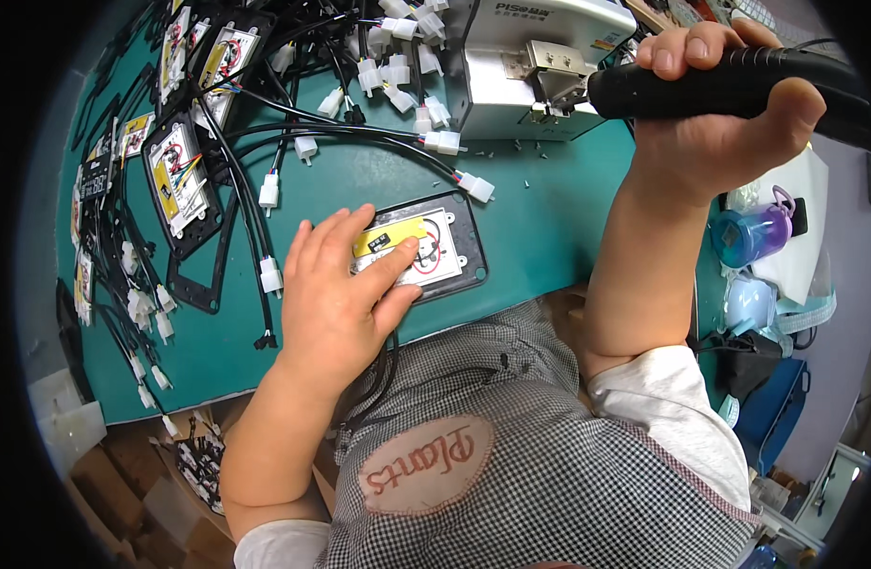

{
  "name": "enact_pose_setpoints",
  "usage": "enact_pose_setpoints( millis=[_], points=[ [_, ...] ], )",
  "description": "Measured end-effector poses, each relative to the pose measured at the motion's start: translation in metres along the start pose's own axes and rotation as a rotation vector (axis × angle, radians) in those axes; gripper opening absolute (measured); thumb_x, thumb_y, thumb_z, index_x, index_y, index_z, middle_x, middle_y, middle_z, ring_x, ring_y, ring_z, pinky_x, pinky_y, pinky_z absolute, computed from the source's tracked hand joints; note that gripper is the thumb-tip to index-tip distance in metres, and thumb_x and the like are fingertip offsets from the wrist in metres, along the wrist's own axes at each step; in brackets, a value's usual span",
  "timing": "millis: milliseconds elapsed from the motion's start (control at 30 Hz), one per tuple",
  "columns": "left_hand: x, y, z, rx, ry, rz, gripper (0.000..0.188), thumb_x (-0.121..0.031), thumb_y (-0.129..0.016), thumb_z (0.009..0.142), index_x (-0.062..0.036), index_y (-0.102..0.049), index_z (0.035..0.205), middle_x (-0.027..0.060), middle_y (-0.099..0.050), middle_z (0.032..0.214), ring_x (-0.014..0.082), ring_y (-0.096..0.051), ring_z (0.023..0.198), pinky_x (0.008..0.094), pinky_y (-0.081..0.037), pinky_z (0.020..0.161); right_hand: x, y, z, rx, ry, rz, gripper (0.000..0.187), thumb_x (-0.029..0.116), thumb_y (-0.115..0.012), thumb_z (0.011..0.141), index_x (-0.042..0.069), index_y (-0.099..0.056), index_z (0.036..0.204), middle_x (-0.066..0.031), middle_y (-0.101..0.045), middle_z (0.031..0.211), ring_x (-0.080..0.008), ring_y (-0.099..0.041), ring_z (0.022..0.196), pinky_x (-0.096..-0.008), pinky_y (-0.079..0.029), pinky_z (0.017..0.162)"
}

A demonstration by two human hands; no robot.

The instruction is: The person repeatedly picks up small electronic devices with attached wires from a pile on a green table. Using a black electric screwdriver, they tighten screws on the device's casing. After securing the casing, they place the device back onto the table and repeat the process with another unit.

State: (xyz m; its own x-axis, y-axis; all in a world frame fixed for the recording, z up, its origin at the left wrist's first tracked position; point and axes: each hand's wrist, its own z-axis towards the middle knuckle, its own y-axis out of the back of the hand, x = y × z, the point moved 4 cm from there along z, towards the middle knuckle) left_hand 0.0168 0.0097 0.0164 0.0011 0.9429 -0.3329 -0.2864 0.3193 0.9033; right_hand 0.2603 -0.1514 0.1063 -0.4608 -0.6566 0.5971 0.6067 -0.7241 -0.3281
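My left hand (336,294) lies flat on a black electronic module (445,251) with a white and yellow label, pressing it onto the green table mat (540,218) near the front edge. My right hand (715,104) is raised at the upper right, fingers wrapped around a black electric screwdriver (730,85). The screwdriver's tip points left at the metal outlet of a white screw feeder box (521,66). Black cables run from under my left hand toward my body.
Several similar black modules (179,180) with wire harnesses and white connectors (269,190) crowd the mat's left and back. Loose screws (526,147) lie in front of the feeder. A blue-purple bottle (753,232) and bags stand at the right. Cardboard boxes (122,474) sit below left.
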Motion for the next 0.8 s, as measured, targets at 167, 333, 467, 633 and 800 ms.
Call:
enact_pose_setpoints(
  millis=[167,333,467,633,800],
  points=[
    [0.001,-0.001,-0.001,-0.007,-0.004,0.007,0.043,-0.025,-0.078,0.069,-0.0204,-0.07,0.111,0.0167,-0.055,0.127,0.0369,-0.051,0.117,0.0546,-0.035,0.102,0.003,-0.048,-0.01,-0.263,-0.003,0.005,0.061,0.064,-0.06,0.082,0.006,-0.052,0.099,-0.0035,-0.048,0.062,-0.0144,-0.049,0.049,-0.0259,-0.044,0.049],
    [0.001,-0.001,-0.002,-0.014,-0.01,0.007,0.044,-0.025,-0.078,0.069,-0.0205,-0.069,0.112,0.0164,-0.055,0.127,0.0369,-0.051,0.117,0.0549,-0.036,0.102,0.0,-0.048,-0.012,-0.067,-0.166,0.028,0.063,0.065,-0.058,0.082,0.004,-0.052,0.099,-0.005,-0.049,0.061,-0.0158,-0.049,0.047,-0.0271,-0.044,0.047],
    [0.004,-0.002,-0.004,-0.018,-0.013,0.003,0.044,-0.026,-0.078,0.069,-0.0211,-0.069,0.112,0.016,-0.055,0.126,0.0367,-0.051,0.116,0.0554,-0.036,0.101,-0.007,-0.047,-0.034,0.353,-0.276,0.267,0.076,0.072,-0.05,0.081,0.002,-0.057,0.11,-0.0097,-0.057,0.074,-0.0215,-0.056,0.058,-0.0374,-0.05,0.059],
    [0.004,-0.002,-0.002,-0.014,-0.018,0.01,0.044,-0.026,-0.078,0.068,-0.0214,-0.07,0.11,0.0153,-0.055,0.125,0.0361,-0.052,0.114,0.056,-0.038,0.099,-0.02,-0.07,-0.068,0.359,-0.211,0.284,0.075,0.065,-0.058,0.081,-0.001,-0.049,0.115,-0.0119,-0.056,0.074,-0.0218,-0.056,0.057,-0.0348,-0.049,0.054],
    [0.007,-0.002,-0.005,-0.011,0.038,-0.035,0.043,-0.025,-0.079,0.067,-0.0217,-0.071,0.109,0.0146,-0.055,0.124,0.0356,-0.053,0.114,0.056,-0.038,0.099,-0.034,-0.078,-0.081,0.298,-0.31,0.234,0.071,0.06,-0.063,0.08,-0.002,-0.049,0.112,-0.0121,-0.056,0.072,-0.0214,-0.055,0.056,-0.0336,-0.048,0.054]
  ],
)
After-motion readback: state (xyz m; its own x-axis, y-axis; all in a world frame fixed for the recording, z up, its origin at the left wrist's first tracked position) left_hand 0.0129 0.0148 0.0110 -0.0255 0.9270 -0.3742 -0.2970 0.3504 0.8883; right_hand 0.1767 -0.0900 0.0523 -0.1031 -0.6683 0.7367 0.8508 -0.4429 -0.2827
